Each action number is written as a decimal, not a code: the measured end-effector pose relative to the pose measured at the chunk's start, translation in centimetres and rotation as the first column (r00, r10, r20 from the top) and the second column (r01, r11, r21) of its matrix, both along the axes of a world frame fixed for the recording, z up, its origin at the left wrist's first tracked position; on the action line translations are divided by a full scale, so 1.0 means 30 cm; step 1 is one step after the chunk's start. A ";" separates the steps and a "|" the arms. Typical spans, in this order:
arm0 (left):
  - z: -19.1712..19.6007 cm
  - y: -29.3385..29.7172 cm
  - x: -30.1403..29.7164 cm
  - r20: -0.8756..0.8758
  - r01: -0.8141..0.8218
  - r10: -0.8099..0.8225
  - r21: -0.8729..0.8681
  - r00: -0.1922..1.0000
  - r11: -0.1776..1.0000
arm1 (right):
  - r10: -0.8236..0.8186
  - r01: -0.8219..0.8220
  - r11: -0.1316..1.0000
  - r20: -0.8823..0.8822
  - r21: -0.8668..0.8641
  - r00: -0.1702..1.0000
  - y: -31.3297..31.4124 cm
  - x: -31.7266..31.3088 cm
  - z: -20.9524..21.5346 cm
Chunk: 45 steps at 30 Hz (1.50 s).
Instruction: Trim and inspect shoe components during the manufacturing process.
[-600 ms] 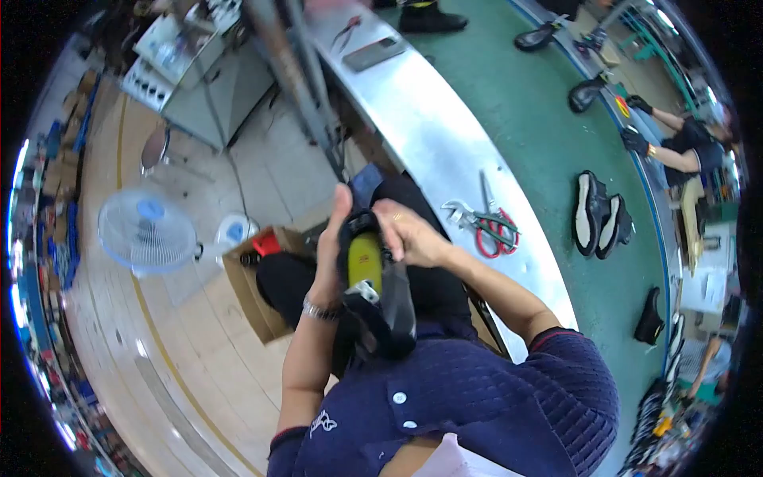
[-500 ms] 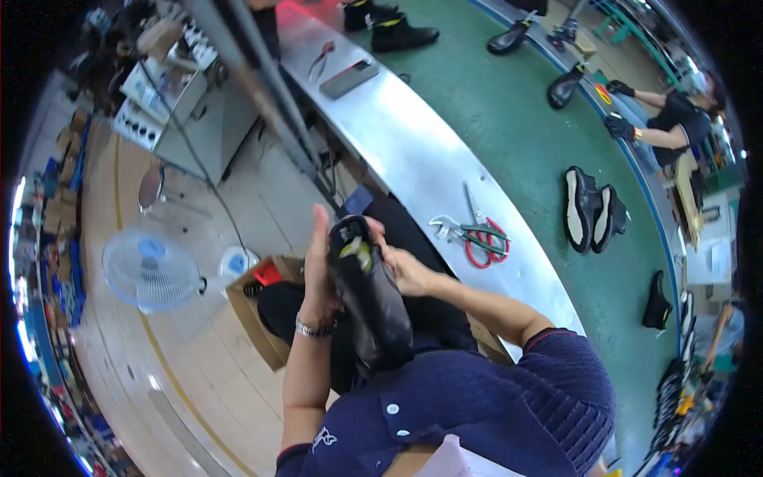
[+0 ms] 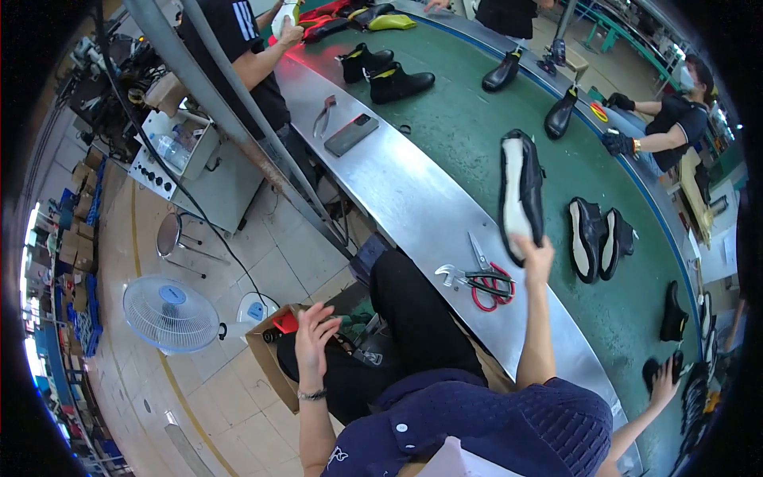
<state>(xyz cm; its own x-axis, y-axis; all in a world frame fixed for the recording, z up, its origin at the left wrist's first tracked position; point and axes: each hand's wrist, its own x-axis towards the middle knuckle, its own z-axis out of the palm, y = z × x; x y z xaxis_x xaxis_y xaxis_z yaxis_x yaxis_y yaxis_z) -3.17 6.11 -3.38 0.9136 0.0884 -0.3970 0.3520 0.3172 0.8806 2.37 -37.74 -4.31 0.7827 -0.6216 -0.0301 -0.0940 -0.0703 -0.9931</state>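
My right hand [image 3: 531, 258] grips a black ankle boot [image 3: 534, 199] by one end, out over the green work surface. The boot's pale sole faces up. My left hand [image 3: 315, 330] is raised above my lap, its fingers apart and nothing in it. On the metal ledge [image 3: 421, 171], close to my right forearm, lie red-handled scissors [image 3: 497, 296] and a hand tool with dark green handles [image 3: 481, 280]. To the right of the held boot, a pair of black boots [image 3: 584, 242] rests with pale soles showing.
More black boots [image 3: 401, 83] stand along the green surface [image 3: 453, 143]. A phone [image 3: 351, 135] lies on the ledge. At left are a fan [image 3: 171, 314], a stool [image 3: 169, 235] and a cardboard box [image 3: 274, 366]. Co-workers are at far left and right; another person's hand [image 3: 666, 381] touches a dark shoe.
The boot has gone from between both hands at my lap to over the green surface at right, in my right hand. My left hand has let go and spread its fingers.
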 end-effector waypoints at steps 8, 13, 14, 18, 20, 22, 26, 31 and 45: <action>-0.161 0.269 -0.279 -0.111 -0.282 0.299 0.144 0.948 0.948 | -0.385 0.078 0.807 -0.421 -0.585 0.822 -0.359 0.271 -0.239; -0.328 0.242 -0.346 -0.101 -0.371 0.377 0.072 0.921 0.926 | -0.384 0.135 0.845 -0.412 -0.517 0.826 -0.390 0.290 -0.399; -0.346 0.241 -0.347 -0.111 -0.343 0.350 0.081 0.930 0.936 | -0.383 0.118 0.841 -0.428 -0.528 0.818 -0.401 0.298 -0.397; -0.345 0.292 -0.335 -0.211 -0.483 0.473 0.007 0.855 0.876 | -0.402 0.098 0.829 -0.465 -0.551 0.789 -0.328 0.304 -0.373; -0.340 0.305 -0.330 -0.232 -0.512 0.501 0.015 0.834 0.859 | -0.380 0.060 0.860 -0.560 -0.506 0.736 -0.303 0.298 -0.351; -0.330 0.274 -0.310 -0.241 -0.502 0.493 0.025 0.836 0.864 | -0.526 0.132 0.639 -0.304 -0.758 0.795 -0.276 0.279 -0.326; -0.346 0.262 -0.301 -0.254 -0.507 0.507 0.071 0.824 0.859 | -0.328 0.299 0.470 0.151 -0.830 0.933 -0.161 0.414 -0.166; -0.330 0.264 -0.290 -0.256 -0.543 0.546 0.089 0.798 0.835 | 0.091 -0.016 0.672 0.061 -0.740 0.994 0.041 0.819 -0.200; -0.272 0.224 -0.265 -0.284 -0.626 0.636 0.135 0.718 0.768 | 0.478 -0.329 0.543 -0.038 -0.773 0.878 0.482 1.822 -0.105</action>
